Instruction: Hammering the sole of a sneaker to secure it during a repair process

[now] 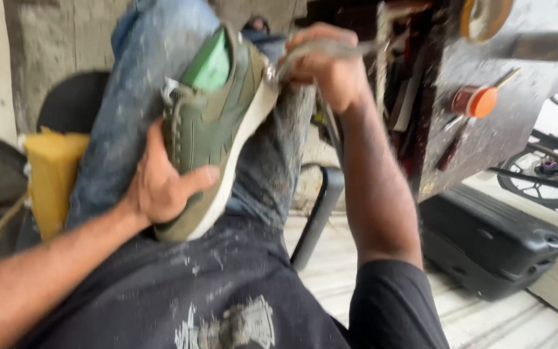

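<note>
While the green shoe (211, 129) is propped against the raised knee in blue jeans (134, 90), it is gripped from the left by the left hand (163, 184), whose fingers are wrapped over the laced upper and whose thumb is laid across the side, just above the white sole (243, 139). The shoe's long axis is tilted, running from the near left, low by the lap, up to the far right. Which end is the toe cannot be told with certainty; the lower end is pressed against the dark shirt (227, 291), and a lighter green lining (211, 64) is seen in the opening near the upper end. At that upper end the right hand (327, 68) is held, its fingers curled shut around a thin metal tool (321, 48) that meets the edge of the sole. To the right, a worn tabletop (505, 123) is seen bearing an orange-capped spool (476, 101). Below it, on the floor, a black case (492, 242) is lying. A yellow cloth (50, 174) is seen at the far left.
</note>
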